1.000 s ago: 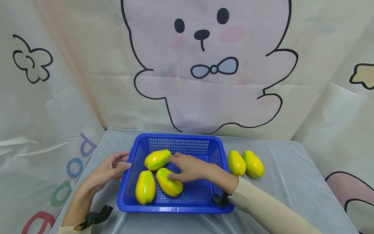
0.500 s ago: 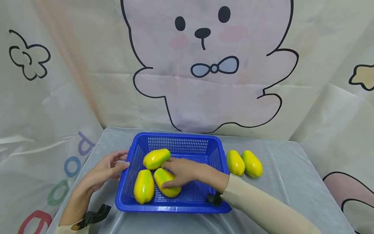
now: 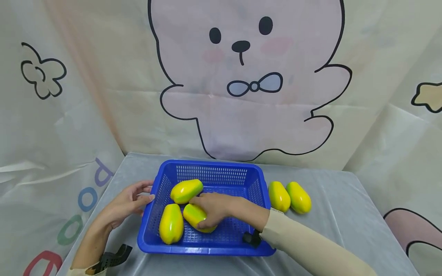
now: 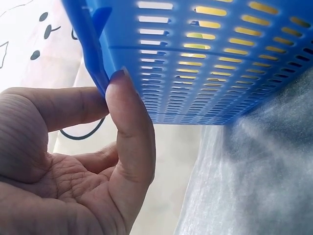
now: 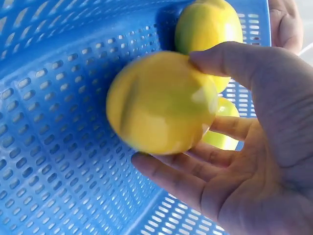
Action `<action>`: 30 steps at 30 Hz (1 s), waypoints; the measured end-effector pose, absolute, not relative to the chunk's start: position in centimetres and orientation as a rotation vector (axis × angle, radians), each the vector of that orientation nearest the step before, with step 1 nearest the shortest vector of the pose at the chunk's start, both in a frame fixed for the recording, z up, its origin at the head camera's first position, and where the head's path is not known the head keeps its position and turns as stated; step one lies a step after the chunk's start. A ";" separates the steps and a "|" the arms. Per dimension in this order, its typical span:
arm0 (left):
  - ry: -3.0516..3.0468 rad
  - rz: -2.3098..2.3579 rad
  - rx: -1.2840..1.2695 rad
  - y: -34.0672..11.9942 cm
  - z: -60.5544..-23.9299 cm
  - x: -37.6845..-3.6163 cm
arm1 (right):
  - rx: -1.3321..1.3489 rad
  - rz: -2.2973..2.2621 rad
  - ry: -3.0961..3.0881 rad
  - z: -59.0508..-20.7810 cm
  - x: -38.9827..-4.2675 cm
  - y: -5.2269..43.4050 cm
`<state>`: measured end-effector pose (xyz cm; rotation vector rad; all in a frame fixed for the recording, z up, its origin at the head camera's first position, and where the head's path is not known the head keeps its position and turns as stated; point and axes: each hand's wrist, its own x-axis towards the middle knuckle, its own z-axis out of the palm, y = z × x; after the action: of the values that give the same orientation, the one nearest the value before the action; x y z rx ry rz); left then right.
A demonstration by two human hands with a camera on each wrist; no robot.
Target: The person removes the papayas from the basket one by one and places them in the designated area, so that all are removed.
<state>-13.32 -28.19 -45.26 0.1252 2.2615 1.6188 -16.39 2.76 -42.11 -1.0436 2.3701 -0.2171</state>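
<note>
- My right hand [image 3: 215, 205] reaches into the blue perforated plastic basket [image 3: 207, 249]; its thumb and fingers [image 5: 181, 178] are curled round a yellow-green plastic mango [image 3: 193, 214], which sits near the middle of the basket floor.
- The right wrist view shows that mango [image 5: 161, 103] cupped between thumb and fingertips, slightly blurred.
- My left hand [image 3: 126, 203] rests at the basket's left rim, its fingers fairly straight; in the left wrist view the thumb [image 4: 129, 122] presses on the rim's edge [image 4: 93, 44].
- Two more yellow-green mangoes lie in the basket: one at the back [image 3: 186, 190], one front-left [image 3: 170, 229], just beside the held one.
- Two further mangoes [image 3: 289, 197] lie side by side on the grey-covered counter [image 3: 345, 222], right of the basket.
</note>
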 end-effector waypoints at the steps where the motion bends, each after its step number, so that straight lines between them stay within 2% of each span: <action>1: 2.260 1.620 0.122 -28.1 -45.3 -13.3 | -1.032 -0.220 2.367 -42.0 -16.4 2.9; 8: 2.264 1.611 0.111 -27.9 -45.1 -13.4 | -0.958 -0.215 2.373 -41.9 -16.5 3.9; 30: 2.244 1.611 0.096 -28.2 -45.4 -13.4 | -1.038 -0.187 2.494 -41.7 -16.0 4.6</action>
<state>-13.41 -28.25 -45.37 0.0956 2.2435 1.6113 -15.96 4.55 -41.74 -1.0378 2.4937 -0.1870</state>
